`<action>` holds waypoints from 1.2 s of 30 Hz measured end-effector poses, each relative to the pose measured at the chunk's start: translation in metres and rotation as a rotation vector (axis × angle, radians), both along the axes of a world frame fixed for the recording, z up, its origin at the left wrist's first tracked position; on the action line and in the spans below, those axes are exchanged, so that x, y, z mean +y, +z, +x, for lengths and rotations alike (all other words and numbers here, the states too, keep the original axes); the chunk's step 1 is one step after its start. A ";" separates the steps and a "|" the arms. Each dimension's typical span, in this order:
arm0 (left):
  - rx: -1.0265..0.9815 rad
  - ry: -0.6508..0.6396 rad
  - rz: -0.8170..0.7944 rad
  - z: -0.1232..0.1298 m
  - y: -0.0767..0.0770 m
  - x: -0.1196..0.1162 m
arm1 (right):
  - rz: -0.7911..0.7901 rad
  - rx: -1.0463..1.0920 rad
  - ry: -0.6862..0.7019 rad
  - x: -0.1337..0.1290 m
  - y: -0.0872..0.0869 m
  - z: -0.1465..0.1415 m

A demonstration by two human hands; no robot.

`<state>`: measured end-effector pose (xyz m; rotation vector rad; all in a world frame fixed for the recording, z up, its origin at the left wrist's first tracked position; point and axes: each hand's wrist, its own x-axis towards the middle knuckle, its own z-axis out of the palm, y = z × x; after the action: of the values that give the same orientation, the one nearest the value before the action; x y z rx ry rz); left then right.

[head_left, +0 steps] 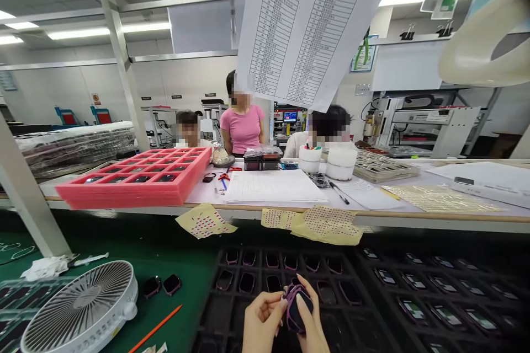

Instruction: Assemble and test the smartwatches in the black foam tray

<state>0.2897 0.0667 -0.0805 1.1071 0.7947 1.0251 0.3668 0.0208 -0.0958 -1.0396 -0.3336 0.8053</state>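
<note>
My right hand (pixel 309 314) is wrapped round a dark smartwatch case with a purple rim (pixel 293 304), held tilted above a black tray (pixel 232 311). The fingers of my left hand (pixel 264 317) are pinched together against the left side of that rim. Whatever lies between those fingertips is too small to make out. Behind my hands, rows of similar dark watch cases (pixel 247 282) sit in the tray's compartments. Some compartments nearer to me hold nothing that I can see.
To the right is a second black tray of watch cases (pixel 447 314). A white fan (pixel 83 309), two loose watch cases (pixel 171 284) and an orange stick (pixel 155 328) lie left. The shelf above carries a pink foam tray (pixel 132 196) and papers (pixel 273 186). Several people sit or stand beyond.
</note>
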 end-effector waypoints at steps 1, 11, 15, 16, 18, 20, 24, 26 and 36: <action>-0.003 0.005 -0.005 -0.001 0.000 0.000 | 0.009 -0.022 -0.006 0.001 -0.003 0.000; -0.010 0.017 0.030 -0.003 0.005 0.000 | 0.056 -0.063 0.003 0.003 -0.014 0.000; 0.002 0.049 0.093 -0.004 0.012 -0.003 | 0.086 -0.024 0.024 0.005 -0.010 -0.004; 0.007 0.048 0.104 -0.004 0.013 -0.003 | 0.087 -0.012 0.019 0.005 -0.009 -0.005; 0.026 0.020 0.111 -0.006 0.015 -0.001 | 0.081 0.009 0.020 0.004 -0.006 -0.005; 0.063 -0.039 0.100 -0.009 0.018 0.001 | 0.075 0.015 0.062 0.001 -0.003 -0.004; 0.148 -0.117 0.148 -0.013 0.025 -0.001 | 0.066 -0.004 0.085 -0.007 0.005 0.001; 0.157 -0.147 0.224 -0.013 0.026 -0.002 | 0.068 0.012 0.084 -0.009 0.010 0.003; 0.148 -0.290 0.080 -0.018 0.022 0.008 | 0.107 0.327 0.152 -0.005 0.020 0.011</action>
<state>0.2718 0.0749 -0.0585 1.3354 0.6896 0.7428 0.3779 0.0163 -0.0759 -0.7734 -0.1741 1.0660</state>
